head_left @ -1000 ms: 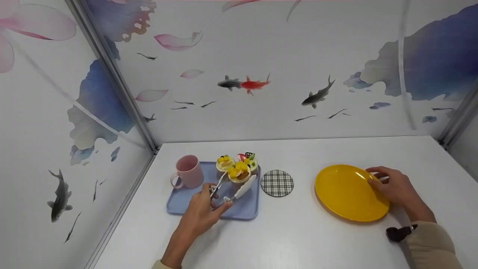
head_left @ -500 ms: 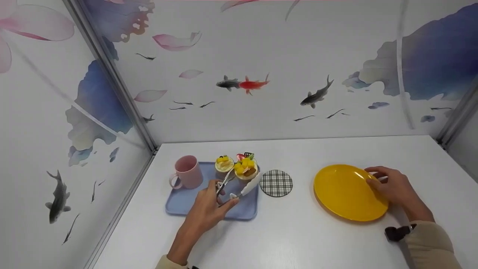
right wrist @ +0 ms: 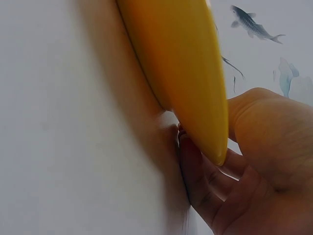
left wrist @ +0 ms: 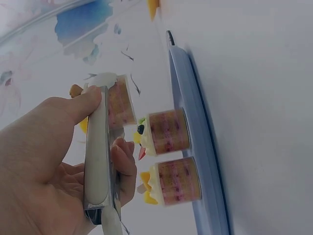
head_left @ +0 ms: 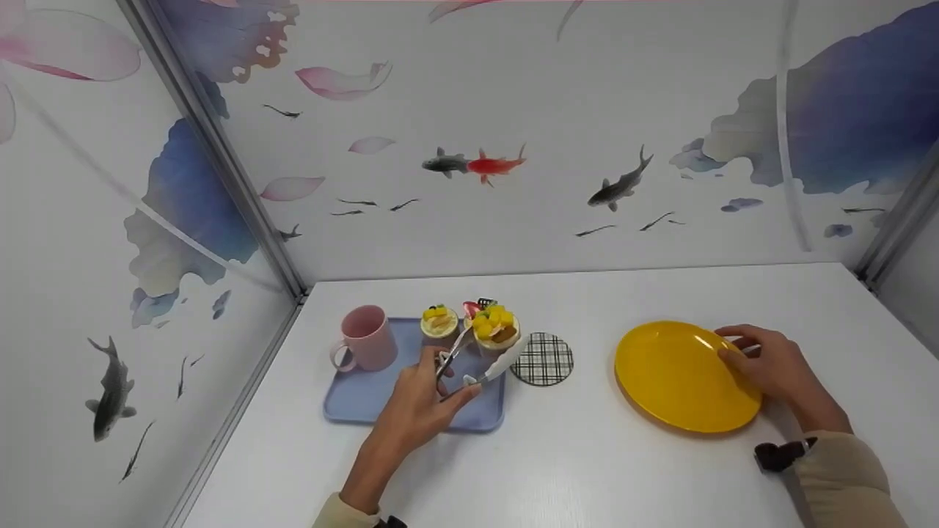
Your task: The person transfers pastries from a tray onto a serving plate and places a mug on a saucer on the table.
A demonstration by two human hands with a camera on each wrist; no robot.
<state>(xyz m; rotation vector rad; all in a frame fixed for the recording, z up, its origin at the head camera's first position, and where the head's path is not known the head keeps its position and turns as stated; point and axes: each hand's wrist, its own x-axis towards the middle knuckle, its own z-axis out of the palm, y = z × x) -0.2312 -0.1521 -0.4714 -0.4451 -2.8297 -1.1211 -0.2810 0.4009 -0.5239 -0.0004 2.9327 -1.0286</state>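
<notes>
My left hand (head_left: 418, 403) grips a pair of metal tongs (left wrist: 98, 152) with white tips. Between those tips is a clear cake cup (head_left: 496, 326) topped with yellow fruit; the left wrist view shows this cup (left wrist: 120, 104) raised off the blue tray (head_left: 367, 396). Two more cake cups stand on the tray: one with yellow fruit (head_left: 439, 323), the other with red and green topping (left wrist: 168, 132), mostly hidden in the head view. At the right, my right hand (head_left: 770, 370) pinches the rim of a yellow plate (head_left: 682, 378), thumb on top and fingers beneath.
A pink mug (head_left: 370, 339) stands on the tray's back left corner. Right of the tray lies a round checked coaster (head_left: 546, 359), partly behind a tong tip. White walls painted with fish enclose the white table (head_left: 587, 469) at the back and sides.
My left hand has moved right with the tongs and the held cake cup, from over the tray's middle to its right edge. The right hand and plate stay put.
</notes>
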